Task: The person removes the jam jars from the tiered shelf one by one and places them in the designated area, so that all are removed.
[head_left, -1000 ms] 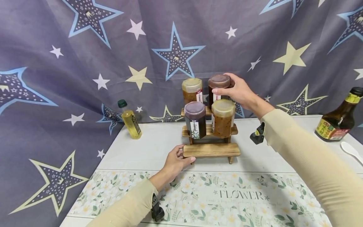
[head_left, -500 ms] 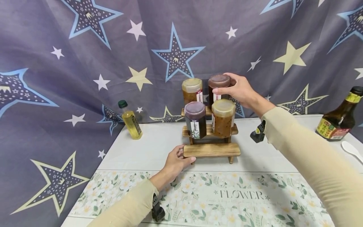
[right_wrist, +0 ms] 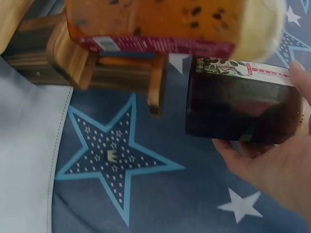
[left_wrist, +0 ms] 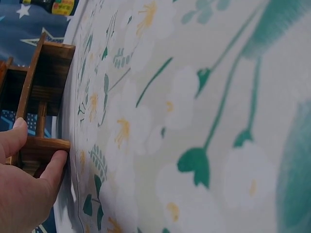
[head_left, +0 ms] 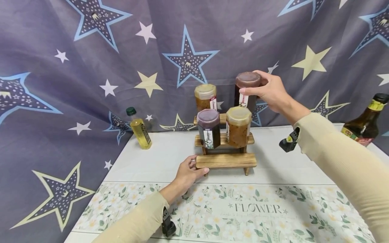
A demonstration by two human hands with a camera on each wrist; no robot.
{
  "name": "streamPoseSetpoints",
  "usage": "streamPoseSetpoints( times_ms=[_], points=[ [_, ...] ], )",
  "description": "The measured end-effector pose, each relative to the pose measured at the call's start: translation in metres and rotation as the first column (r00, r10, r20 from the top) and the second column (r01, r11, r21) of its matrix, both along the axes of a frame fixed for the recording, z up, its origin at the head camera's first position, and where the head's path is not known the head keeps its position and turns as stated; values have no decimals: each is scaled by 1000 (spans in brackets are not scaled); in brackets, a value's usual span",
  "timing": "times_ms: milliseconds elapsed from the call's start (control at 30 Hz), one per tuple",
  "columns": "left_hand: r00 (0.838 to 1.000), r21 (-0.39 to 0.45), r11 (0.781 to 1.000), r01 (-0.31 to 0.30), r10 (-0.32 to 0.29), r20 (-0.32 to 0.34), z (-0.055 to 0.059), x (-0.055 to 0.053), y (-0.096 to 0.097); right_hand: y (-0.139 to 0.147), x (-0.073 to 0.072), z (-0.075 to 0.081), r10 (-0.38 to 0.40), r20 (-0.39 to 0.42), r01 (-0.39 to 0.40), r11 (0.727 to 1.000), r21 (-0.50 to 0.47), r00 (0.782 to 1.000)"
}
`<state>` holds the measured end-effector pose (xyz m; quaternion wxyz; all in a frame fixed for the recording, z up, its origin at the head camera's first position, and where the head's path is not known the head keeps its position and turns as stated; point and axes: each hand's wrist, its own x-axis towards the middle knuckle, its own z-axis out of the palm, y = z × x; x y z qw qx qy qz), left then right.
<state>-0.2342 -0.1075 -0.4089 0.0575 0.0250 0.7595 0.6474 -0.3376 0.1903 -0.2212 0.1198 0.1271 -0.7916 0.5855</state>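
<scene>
The right-hand grip [head_left: 273, 92] pinches a dark, faceted, reddish-brown-lidded jar [right_wrist: 238, 109] in the air, just right of the top tier of a three-tier brown wooden stand [head_left: 226, 160]. The left-hand grip [head_left: 186, 174] clasps the stand's lowest tier at its left end. A dark, purple-lidded jar [head_left: 209, 128] sits on the stand's middle tier.

Right of the left fingers [left_wrist: 56, 167], a tiered rack [head_left: 226, 160] bearing three lidded jars [head_left: 208, 130]; between the right fingers [right_wrist: 232, 156], a fourth jar [right_wrist: 238, 109].

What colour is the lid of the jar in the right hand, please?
The lid is dull reddish brown, seen best in the head view.
</scene>
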Motion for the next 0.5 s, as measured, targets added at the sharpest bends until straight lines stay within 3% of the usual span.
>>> streamPoseSetpoints(
  times_ms=[333, 500],
  points=[
    [1000, -16, 1000, 10, -10, 2, 2, 1, -1, 32, 13, 8, -23, 43, 27, 996, -89, 999],
    [1000, -10, 1000, 12, -12, 6, 3, 1, -1, 46, 18, 4, -71, 78, 75, 996, -41, 994]
  ],
)
